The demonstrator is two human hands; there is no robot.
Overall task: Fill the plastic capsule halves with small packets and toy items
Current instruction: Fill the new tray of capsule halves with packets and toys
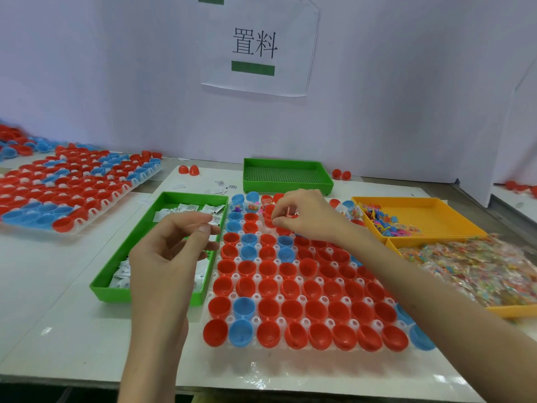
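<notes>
Empty capsule halves (pixel 290 289), red and blue, fill the near rows on the tabletop; only a few at the far edge hold items. Right hand (pixel 308 219) fingers pinch a small red toy (pixel 292 213) over the far rows. Left hand (pixel 174 245), above the green tray (pixel 110 295), pinches a white packet (pixel 216 219). Step: loading far rows. Next: release each into an unfilled half, aiming carefully.

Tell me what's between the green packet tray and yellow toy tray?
In the head view, a rack of capsule halves; the right hand pinches a toy above it.
</notes>
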